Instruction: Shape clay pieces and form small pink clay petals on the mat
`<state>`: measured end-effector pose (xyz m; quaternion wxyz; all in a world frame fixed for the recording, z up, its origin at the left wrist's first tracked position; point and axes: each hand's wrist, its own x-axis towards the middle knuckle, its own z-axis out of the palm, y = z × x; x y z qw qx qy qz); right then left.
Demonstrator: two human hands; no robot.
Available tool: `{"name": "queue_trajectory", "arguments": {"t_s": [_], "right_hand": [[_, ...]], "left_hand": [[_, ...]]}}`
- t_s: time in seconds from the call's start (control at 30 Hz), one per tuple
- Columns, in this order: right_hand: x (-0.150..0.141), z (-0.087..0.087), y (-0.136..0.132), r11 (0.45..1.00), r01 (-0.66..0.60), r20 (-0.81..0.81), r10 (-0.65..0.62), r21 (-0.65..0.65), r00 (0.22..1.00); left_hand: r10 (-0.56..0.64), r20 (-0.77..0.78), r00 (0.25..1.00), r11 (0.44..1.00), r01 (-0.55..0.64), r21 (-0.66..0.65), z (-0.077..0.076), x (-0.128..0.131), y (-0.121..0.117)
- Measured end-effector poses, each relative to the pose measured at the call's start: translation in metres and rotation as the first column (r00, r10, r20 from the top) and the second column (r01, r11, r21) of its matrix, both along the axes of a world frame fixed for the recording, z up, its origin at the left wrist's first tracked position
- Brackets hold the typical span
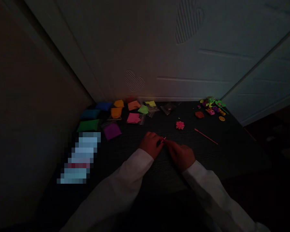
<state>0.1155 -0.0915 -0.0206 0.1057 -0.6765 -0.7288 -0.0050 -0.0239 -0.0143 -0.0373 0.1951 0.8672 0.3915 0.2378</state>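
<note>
The scene is dim. My left hand (151,144) and my right hand (180,154) meet over a dark tabletop (232,151), both in white sleeves. Their fingertips pinch together on a small pink piece (163,139) held between them. Both hands are closed around it. A pink flower-like clay shape (180,125) lies just beyond the hands. A thin pink stick tool (205,136) lies to the right of it.
Several bags of coloured clay lie at the back left: green (89,125), purple (111,130), pink (133,118), orange (116,112), blue (103,106). A cluster of small finished clay figures (212,106) sits at the back right. A white panelled wall (183,64) rises behind.
</note>
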Motion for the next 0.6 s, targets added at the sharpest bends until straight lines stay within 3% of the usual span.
{"name": "queue_trajectory", "arguments": {"t_s": [0.6], "right_hand": [[-0.0021,0.0014,0.0007,0.999,-0.009,0.055,0.012,-0.038,0.998]], "left_hand": [[-0.005,-0.011,1.000,1.000,0.005,0.001,0.0020,-0.0004,-0.0024]]}}
